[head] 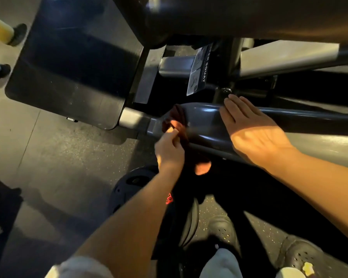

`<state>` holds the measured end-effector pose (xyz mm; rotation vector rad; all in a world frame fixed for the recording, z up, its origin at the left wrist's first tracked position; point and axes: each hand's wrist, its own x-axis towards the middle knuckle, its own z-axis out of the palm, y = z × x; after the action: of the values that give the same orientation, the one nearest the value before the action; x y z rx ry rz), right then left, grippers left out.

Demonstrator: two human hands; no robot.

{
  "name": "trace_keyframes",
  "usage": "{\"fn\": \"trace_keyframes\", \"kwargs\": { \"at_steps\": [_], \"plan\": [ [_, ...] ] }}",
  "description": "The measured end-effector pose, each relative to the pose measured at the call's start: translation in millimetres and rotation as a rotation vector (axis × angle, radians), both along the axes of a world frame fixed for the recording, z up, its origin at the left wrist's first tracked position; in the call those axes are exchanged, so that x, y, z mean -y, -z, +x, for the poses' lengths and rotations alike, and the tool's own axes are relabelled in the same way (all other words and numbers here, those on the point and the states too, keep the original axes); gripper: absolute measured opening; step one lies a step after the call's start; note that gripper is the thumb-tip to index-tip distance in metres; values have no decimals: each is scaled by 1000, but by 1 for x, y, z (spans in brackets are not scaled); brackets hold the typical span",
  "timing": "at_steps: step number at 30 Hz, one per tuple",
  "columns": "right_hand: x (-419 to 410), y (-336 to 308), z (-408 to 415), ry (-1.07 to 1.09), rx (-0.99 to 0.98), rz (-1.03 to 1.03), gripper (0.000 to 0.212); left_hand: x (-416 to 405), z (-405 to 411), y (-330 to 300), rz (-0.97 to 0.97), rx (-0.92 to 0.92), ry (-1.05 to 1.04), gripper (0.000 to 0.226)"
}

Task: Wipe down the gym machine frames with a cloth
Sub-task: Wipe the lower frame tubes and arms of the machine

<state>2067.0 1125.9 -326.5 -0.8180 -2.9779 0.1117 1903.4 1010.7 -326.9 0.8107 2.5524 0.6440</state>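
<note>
A dark grey machine frame bar (205,115) runs across the middle from the footplate to the right edge. A dark red cloth (179,119) is draped over the bar's left end, with a lit corner of it hanging below the bar. My left hand (170,149) pinches the cloth against the near side of the bar. My right hand (251,129) lies flat on top of the bar, fingers straight, just right of the cloth.
A large black footplate (68,67) fills the upper left. A squat label (197,71) sits on the frame behind the bar. A weight plate (133,187) lies on the floor below my left arm. My dark clogs (223,229) stand near the machine. Yellow padded handle (0,29) at far left.
</note>
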Motion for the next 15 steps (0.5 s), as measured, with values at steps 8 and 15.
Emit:
{"fn": "trace_keyframes", "kwargs": {
  "at_steps": [8, 15],
  "plan": [
    [1, 0, 0, 1, -4, -10, 62, -17, 23, -15, 84, -102, 328, 23],
    [2, 0, -1, 16, -8, -19, 58, -30, -30, 3, -56, -35, 32, 13]
  ]
}}
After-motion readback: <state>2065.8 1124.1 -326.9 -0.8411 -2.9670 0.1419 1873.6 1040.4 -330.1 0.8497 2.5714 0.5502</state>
